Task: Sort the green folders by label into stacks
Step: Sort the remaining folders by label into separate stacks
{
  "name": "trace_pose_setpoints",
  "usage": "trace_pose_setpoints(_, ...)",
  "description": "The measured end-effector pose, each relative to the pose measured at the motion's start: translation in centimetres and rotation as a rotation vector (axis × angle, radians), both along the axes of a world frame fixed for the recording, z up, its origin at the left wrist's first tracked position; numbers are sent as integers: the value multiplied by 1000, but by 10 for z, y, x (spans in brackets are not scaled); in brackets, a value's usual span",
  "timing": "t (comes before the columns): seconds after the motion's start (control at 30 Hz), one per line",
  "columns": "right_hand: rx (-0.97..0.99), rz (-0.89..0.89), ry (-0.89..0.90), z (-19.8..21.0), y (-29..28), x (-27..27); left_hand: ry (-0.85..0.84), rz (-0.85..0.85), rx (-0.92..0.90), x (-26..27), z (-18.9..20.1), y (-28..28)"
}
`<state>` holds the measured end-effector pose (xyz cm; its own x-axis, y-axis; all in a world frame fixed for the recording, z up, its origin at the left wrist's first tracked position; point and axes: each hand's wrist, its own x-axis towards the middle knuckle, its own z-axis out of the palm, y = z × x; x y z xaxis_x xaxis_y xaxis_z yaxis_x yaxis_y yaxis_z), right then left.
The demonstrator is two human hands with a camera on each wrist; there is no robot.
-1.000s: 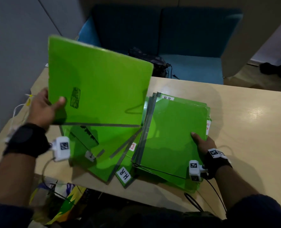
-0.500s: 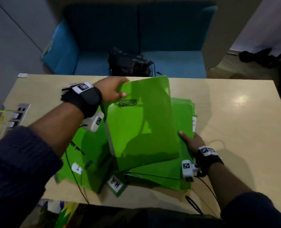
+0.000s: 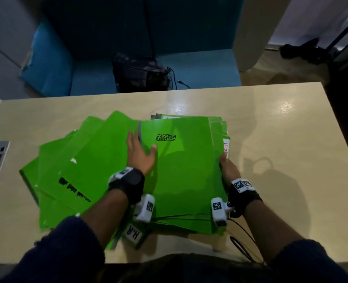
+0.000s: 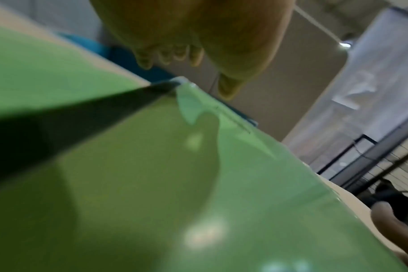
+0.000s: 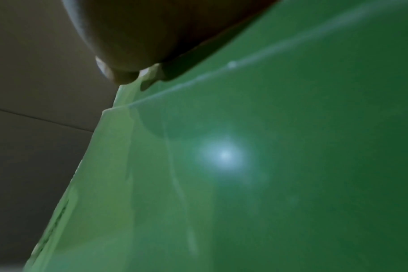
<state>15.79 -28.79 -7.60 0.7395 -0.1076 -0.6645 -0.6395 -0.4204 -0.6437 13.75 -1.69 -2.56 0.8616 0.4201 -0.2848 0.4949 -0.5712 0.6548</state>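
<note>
**Head view: the lifted folder is now down on the right-hand stack**

Head view shows what has changed: the green folder you held up at 10 o'clock a second ago now lies flat as the top folder (image 3: 181,164) of the stack at 3 o'clock from the fanned pile (image 3: 73,170). Your left hand (image 3: 141,155) rests on its left edge, fingers straight and spread, gripping nothing. Your right hand (image 3: 228,170) sits at the stack's right edge, at 3 o'clock; whether its fingers curl under the folders I cannot tell, and the right wrist view shows only green sheet close up. The black scribble mark (image 3: 166,137) faces up near the folder's 12 o'clock end.

One more folder looks sorted, then. The fanned pile at 9 o'clock is unsorted, and an H.R label (image 3: 133,233) pokes out at 6 o'clock. Your next pick probably comes from that loose fan on the table (image 3: 271,129).
</note>
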Motion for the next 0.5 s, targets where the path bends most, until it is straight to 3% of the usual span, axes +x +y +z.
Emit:
trace_pose_setpoints(0.1, 3, -23, -44, 5, 5, -8, 138, -47, -162, -28, -13, -15)
trace_pose_setpoints(0.27, 3, 34, -117, 2, -1, -17, 126, -159, -186, -24, -13, -6)
trace_pose_setpoints(0.33, 6, 13, -132, 3, -1, -19, 38, -161, -104, -30, -13, 13)
trace_pose_setpoints(0.4, 14, -8, -139, 5, -2, -21, 28, -145, 105, -47, -18, 34)
trace_pose_setpoints(0.5, -13, -24, -141, 6, -12, -26, 380, -210, 374, -87, -30, 57)
